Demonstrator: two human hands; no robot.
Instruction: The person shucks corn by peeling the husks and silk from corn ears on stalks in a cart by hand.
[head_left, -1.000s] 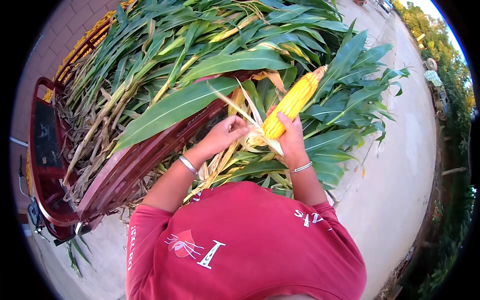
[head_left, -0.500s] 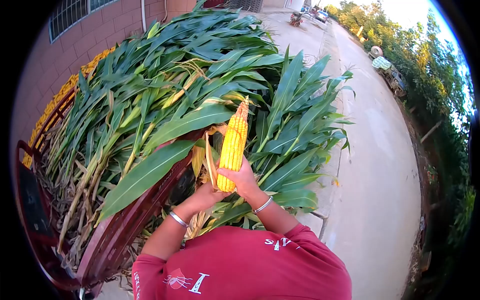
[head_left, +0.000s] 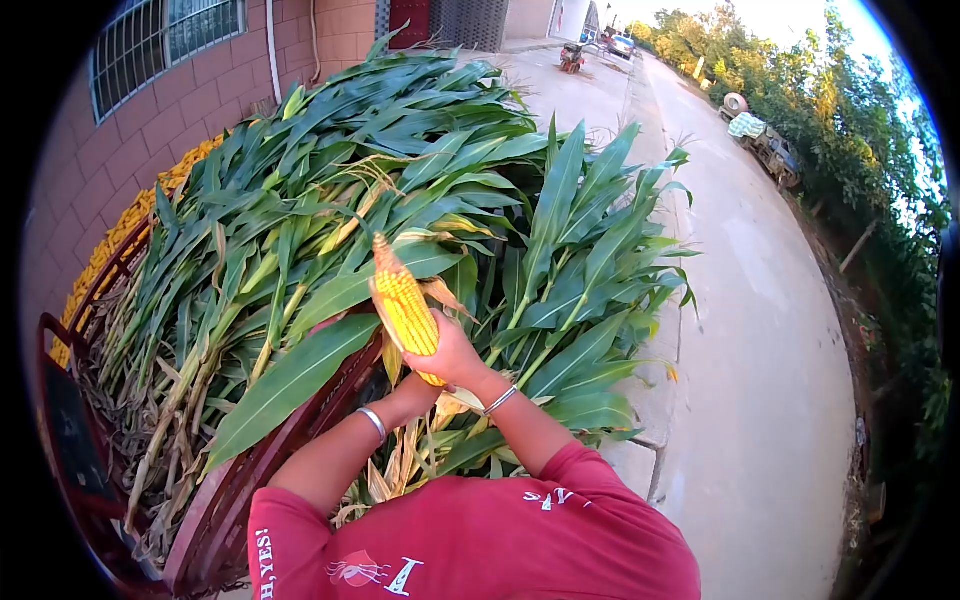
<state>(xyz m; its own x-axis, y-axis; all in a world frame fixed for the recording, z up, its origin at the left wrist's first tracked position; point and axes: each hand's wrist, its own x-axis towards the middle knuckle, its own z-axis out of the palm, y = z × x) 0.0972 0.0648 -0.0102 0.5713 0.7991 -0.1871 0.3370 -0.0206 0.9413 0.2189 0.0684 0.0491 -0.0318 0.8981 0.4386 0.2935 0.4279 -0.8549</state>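
Observation:
A bare yellow ear of corn [head_left: 404, 308] points up and slightly left, its tip pale and tapered. My right hand [head_left: 450, 355] is wrapped round its lower half. Just below, my left hand [head_left: 412, 396] is closed at the base of the ear, its fingers largely hidden. Dry, peeled-back husk [head_left: 393, 358] shows beside the ear, with more pale husk under my hands. Green corn stalks [head_left: 555, 290] with long leaves lie beyond and to the right of my hands.
A dark red metal cart frame [head_left: 225, 515] runs along the left, heaped with cut stalks [head_left: 190, 400]. Yellow corn ears [head_left: 95, 275] are piled by the brick wall [head_left: 160, 110]. On the right lies a concrete road [head_left: 760, 380]; a loaded vehicle [head_left: 765, 145] stands at its far edge.
The ear of corn has shifted left and now tilts left rather than right. My right hand has moved left with it and down slightly. The view has also turned a little.

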